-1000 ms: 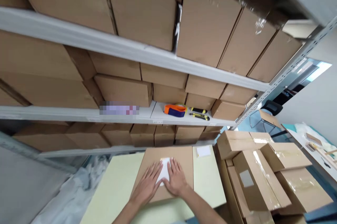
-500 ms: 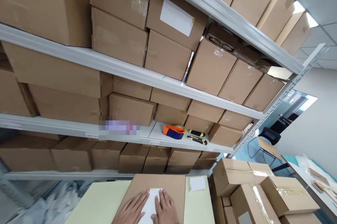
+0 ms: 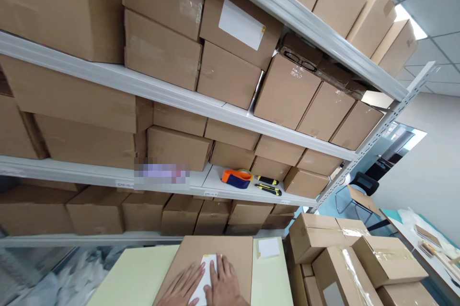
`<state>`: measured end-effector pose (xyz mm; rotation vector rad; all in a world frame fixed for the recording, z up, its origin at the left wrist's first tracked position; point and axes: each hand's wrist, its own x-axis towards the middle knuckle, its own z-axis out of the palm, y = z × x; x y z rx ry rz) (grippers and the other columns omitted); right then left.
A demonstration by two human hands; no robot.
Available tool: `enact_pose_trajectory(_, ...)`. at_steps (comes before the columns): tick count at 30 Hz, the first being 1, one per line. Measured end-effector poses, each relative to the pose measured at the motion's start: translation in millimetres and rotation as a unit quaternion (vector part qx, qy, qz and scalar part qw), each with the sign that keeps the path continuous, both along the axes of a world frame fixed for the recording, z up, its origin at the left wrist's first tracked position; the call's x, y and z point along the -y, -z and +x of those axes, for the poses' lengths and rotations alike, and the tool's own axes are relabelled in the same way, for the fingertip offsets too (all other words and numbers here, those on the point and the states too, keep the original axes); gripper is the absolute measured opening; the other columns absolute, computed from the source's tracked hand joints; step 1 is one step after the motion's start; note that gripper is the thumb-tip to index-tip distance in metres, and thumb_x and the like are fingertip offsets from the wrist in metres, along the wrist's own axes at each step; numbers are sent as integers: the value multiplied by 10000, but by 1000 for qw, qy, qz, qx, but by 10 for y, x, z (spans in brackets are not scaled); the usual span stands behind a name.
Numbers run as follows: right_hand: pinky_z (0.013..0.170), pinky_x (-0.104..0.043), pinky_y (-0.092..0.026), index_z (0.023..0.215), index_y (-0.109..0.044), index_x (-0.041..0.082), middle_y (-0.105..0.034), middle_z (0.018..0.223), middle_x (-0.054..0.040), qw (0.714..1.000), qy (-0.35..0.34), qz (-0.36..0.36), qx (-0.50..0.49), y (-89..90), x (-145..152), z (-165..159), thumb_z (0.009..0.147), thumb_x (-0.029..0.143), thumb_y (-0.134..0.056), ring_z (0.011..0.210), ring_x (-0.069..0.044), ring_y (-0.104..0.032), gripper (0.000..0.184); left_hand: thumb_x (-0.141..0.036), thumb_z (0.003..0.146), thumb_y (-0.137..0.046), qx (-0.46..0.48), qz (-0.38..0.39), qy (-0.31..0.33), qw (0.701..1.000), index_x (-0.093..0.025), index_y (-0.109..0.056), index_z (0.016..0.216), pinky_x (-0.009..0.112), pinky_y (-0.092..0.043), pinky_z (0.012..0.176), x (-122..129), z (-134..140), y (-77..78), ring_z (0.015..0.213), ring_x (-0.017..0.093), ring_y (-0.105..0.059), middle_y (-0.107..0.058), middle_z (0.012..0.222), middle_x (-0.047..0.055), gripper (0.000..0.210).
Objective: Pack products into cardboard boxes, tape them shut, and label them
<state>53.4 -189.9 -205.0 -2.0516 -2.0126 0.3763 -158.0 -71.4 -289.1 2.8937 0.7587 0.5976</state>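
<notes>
A cardboard box (image 3: 230, 248) lies on the pale yellow-green table at the bottom of the head view. On its top is a white label (image 3: 209, 267), partly covered by my hands. My left hand (image 3: 183, 284) rests flat across the label's left side, fingers stretched out toward the upper right. My right hand (image 3: 224, 282) presses flat on the label's right edge and the cardboard beside it, fingers pointing away from me. A second white label sheet (image 3: 268, 247) lies on the table to the right of the box.
Beyond the table stands a grey metal rack (image 3: 215, 111) full of cardboard boxes. On one shelf lie an orange and blue tape dispenser (image 3: 236, 179) and yellow-black utility knives (image 3: 268, 186). Stacked taped boxes (image 3: 354, 267) stand to the right, clear plastic bags (image 3: 68, 277) at lower left.
Both hands have shifted slightly on the label, the right one a little upward. More of the label's top end shows between them. The view has turned slightly.
</notes>
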Motion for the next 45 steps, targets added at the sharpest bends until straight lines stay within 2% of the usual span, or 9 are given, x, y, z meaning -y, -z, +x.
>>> enact_pose_trajectory(5, 1388, -668, -357, 1846, -228, 275, -148, 1896, -130, 998, -54, -10, 5, -137, 261, 143, 1124, 567, -569, 1766, -403, -216, 851, -481, 1069, -553, 4, -22, 1, 1000, -412, -598, 1665, 448, -480, 1288, 47, 60, -57, 1550, 317, -622, -590, 1709, 28, 602)
enact_pose_trajectory(12, 1344, -622, -371, 1826, -315, 224, -255, 1893, -163, 992, 9, -94, 79, -433, 77, 2, 1202, 442, -384, 1733, -368, -337, 665, -304, 1084, -457, -54, -203, -42, 977, -228, -624, 1664, 602, -406, 1299, 236, 364, -764, 1615, 402, -519, -498, 1778, 125, 609)
enact_pose_trajectory(15, 1360, -569, -329, 1818, -325, 170, -269, 1895, -165, 988, 51, -110, 91, -448, 36, -71, 1216, 410, -309, 1721, -346, -334, 649, -284, 1084, -457, -21, -258, -68, 964, -250, -610, 1675, 628, -330, 1344, 334, 486, -917, 1670, 391, -439, -492, 1785, 141, 611)
enact_pose_trajectory(20, 1409, -474, -225, 1834, -249, 118, -225, 1913, -147, 985, 100, -103, 94, -282, 129, -136, 1226, 405, -243, 1767, -283, -219, 672, -359, 1063, -508, 6, -287, -32, 957, -237, -536, 1726, 581, -179, 1426, 575, 330, -811, 1761, 344, -269, -448, 1823, 122, 675)
enact_pose_trajectory(25, 1431, -499, -158, 1846, -216, 146, -113, 1931, -149, 986, 57, -114, 103, -279, 226, -79, 1209, 552, -351, 1797, -310, -120, 767, -429, 1087, -453, 8, -281, -33, 959, -215, -459, 1772, 569, -114, 1433, 808, 132, -695, 1775, 354, -214, -393, 1854, 117, 717)
enact_pose_trajectory(32, 1444, -475, -164, 1838, -244, 132, -151, 1927, -123, 988, 32, -115, 101, -318, 289, -26, 1214, 429, -341, 1805, -269, -94, 697, -434, 1110, -436, -22, -290, -37, 956, -209, -396, 1799, 606, -217, 1369, 591, 376, -834, 1707, 405, -332, -319, 1880, 134, 726)
enact_pose_trajectory(39, 1437, -560, -124, 1847, -241, 246, -97, 1938, -110, 967, 185, -133, 112, -245, 587, 19, 1224, 431, -319, 1807, -291, -85, 654, -398, 1106, -451, -15, -274, -46, 960, -153, -399, 1790, 616, -64, 1418, 511, 298, -884, 1777, 388, -168, -363, 1866, 143, 728)
enact_pose_trajectory(43, 1419, -596, -192, 1835, -236, 96, -84, 1915, -242, 942, 305, -114, 75, -259, 1166, 365, 1203, 536, -343, 1801, -368, -103, 778, -494, 1122, -426, 27, -299, -165, 940, -85, -310, 1806, 686, -63, 1410, 642, -235, -742, 1790, 433, -40, -254, 1893, 211, 805)
enact_pose_trajectory(45, 1395, -575, -293, 1833, -161, 34, -132, 1894, -296, 935, 343, -92, 2, -257, 1484, 544, 1179, 610, -340, 1770, -383, -242, 890, -569, 1100, -473, 44, -355, -238, 903, -55, -251, 1812, 695, -156, 1399, 733, -469, -672, 1782, 463, -66, -291, 1870, 257, 906)
